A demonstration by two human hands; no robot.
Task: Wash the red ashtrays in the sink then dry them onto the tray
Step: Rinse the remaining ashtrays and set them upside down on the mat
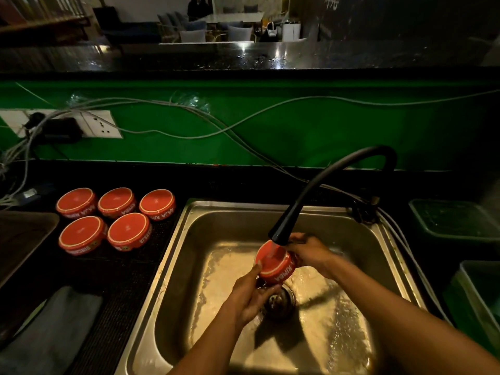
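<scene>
Both forearms reach up from the bottom of the frame into the steel sink point(173, 255), where the left hand point(250, 296) and right hand point(308, 251) hold one red ashtray point(274, 265), tilted, right under the black faucet head point(280, 235) at centre right; left fingers curl round its lower edge, right fingers grip its far side. Five more red ashtrays point(119, 219) sit rim-down in two rows on the dark worktop point(127, 280) at middle left. Further left lie a dark tray point(21, 236) and, below it, a grey cloth point(51, 331).
</scene>
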